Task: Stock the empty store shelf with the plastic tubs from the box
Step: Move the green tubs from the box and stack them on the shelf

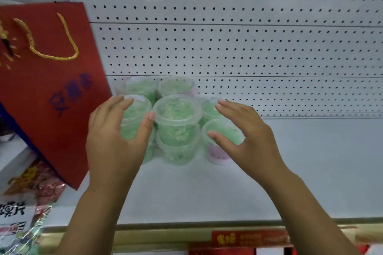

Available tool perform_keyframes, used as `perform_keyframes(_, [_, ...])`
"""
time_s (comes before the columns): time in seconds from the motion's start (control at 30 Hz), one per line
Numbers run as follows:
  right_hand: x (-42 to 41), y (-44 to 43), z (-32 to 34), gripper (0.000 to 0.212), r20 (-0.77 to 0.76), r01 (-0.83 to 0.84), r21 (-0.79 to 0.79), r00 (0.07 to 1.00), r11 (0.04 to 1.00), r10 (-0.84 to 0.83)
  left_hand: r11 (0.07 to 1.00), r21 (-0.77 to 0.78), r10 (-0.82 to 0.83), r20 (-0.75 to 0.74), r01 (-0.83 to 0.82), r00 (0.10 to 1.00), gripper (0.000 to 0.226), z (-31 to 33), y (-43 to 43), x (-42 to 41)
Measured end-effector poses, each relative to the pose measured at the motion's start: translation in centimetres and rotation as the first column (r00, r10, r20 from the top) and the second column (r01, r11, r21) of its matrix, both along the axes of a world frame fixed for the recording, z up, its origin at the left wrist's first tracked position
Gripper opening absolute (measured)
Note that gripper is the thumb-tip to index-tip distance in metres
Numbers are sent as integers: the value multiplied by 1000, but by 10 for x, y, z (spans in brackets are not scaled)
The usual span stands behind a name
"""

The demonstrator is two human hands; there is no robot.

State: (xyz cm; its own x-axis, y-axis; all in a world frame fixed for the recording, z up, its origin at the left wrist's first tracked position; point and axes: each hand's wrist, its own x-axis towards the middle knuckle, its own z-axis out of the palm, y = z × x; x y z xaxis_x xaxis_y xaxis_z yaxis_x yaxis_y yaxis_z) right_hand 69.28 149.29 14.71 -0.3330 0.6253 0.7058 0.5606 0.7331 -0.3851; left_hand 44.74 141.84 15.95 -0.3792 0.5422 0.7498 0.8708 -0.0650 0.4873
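Note:
Several clear plastic tubs with green contents stand clustered at the back left of the white shelf [310, 172]. In the middle, one tub [177, 113] is stacked on another [178, 151]. My left hand [116, 138] is spread around the left stacked tub [132, 118], thumb near the middle tub, and I cannot tell if it touches. My right hand [246, 134] hovers with fingers apart over the right front tub [219, 147], which has a pink label. Two more tubs [176, 87] stand behind against the pegboard. The box is not in view.
A red paper gift bag [47, 89] with a gold cord handle leans at the shelf's left end, close to the tubs. Snack packets [22, 213] lie below left. White pegboard [248, 47] backs the shelf. A gold front rail with a red price tag [248, 238] runs along the edge.

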Motion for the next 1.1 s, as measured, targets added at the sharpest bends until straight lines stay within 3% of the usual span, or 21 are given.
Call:
perform_keyframes(0.1, [43, -18, 1, 58, 16, 114, -43, 993, 993, -114, 986, 4, -168, -46, 168, 985, 45, 1, 3, 31])
perform_keyframes(0.27, [131, -63, -1, 61, 32, 333, -75, 943, 940, -331, 894, -43, -447, -2, 446, 895, 42, -5, 7, 111])
perform_keyframes(0.53, [276, -175, -15, 60, -13, 607, -171, 786, 776, -618, 596, -161, -783, 99, 787, 614, 45, -20, -30, 270])
perform_keyframes(0.9, [432, -345, -76, 54, 75, 824, -329, 510, 461, -857, 217, -341, -941, 176, 915, 289, 50, -84, -114, 440])
perform_keyframes(1.1, [481, -403, -124, 49, 172, 826, -519, 354, 221, -919, 81, -472, -959, 205, 878, 198, 49, -120, -126, 497])
